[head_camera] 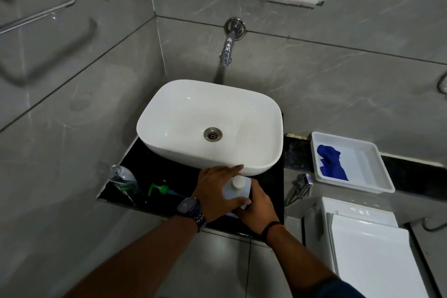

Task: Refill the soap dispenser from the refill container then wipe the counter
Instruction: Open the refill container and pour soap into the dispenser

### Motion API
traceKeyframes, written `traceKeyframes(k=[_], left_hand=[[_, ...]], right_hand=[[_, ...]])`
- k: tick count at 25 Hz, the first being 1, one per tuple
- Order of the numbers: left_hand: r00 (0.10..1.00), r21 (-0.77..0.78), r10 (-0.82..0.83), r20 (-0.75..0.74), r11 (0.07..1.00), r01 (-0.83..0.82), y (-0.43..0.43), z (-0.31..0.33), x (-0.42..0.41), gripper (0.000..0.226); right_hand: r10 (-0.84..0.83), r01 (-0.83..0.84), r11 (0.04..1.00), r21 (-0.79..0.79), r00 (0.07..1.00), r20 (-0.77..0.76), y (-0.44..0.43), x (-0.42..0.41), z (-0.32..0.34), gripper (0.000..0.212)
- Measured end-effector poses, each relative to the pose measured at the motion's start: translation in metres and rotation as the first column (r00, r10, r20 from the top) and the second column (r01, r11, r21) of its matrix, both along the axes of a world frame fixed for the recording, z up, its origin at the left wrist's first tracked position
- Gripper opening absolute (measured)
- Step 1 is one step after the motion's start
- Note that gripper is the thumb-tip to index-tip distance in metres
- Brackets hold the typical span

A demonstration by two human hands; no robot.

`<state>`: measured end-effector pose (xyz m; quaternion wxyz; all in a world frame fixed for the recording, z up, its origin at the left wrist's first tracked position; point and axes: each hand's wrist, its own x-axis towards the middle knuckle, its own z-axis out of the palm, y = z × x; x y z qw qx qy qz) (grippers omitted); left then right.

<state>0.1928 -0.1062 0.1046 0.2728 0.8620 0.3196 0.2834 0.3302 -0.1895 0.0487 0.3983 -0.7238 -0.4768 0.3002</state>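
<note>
Both hands are gripping the capped refill bottle [235,190] just in front of the sink [210,126], the left hand [215,192] wrapping its side, the right hand [257,207] clasping its base, with the open dispenser [123,180] and its pump [161,189] lying on the counter [154,164] to the sink's front left.

My translucent white plastic refill container [235,191] with its round white cap on stands upright on the black counter [154,167]. The clear dispenser bottle [123,180] stands open at the left, its green pump [161,189] lying beside it.
</note>
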Motion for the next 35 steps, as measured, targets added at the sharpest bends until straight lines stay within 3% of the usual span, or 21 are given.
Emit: traceKeyframes(k=[3, 8, 14, 18, 24, 28, 35], left_hand=[[0.995, 0.088, 0.098, 0.022, 0.991, -0.1, 0.004, -0.002, -0.006, 0.072], [0.997, 0.118, 0.071, 0.014, 0.99, -0.072, 0.009, 0.003, 0.002, 0.039], [0.926, -0.027, 0.277, 0.256, 0.96, -0.28, 0.024, 0.005, -0.001, 0.033], [0.947, 0.007, 0.317, 0.044, 0.948, -0.317, 0.025, -0.027, -0.031, 0.031], [0.925, -0.014, 0.114, -0.362, 0.992, -0.128, 0.012, -0.072, -0.053, 0.027], [0.894, 0.033, 0.087, -0.439, 0.996, -0.08, 0.007, -0.091, -0.042, 0.026], [0.911, 0.034, 0.101, -0.4, 0.995, -0.095, 0.009, -0.118, -0.037, 0.029]], right_hand=[[0.006, -0.006, 1.0, 0.004, 1.0, -0.012, 0.0, 0.001, -0.001, 0.074], [0.007, -0.007, 1.0, -0.026, 1.0, -0.002, 0.003, 0.002, -0.004, 0.078], [-0.002, 0.003, 0.999, -0.046, 1.0, 0.024, 0.002, 0.006, -0.003, 0.073], [-0.033, 0.033, 0.999, -0.003, 0.998, 0.06, -0.003, 0.013, 0.002, 0.068], [-0.099, 0.096, 0.995, 0.035, 0.99, 0.097, -0.01, 0.026, -0.003, 0.072], [-0.11, 0.103, 0.992, 0.072, 0.989, 0.096, -0.01, 0.024, -0.007, 0.071], [-0.11, 0.105, 0.991, 0.082, 0.993, 0.053, -0.011, 0.025, -0.016, 0.073]])
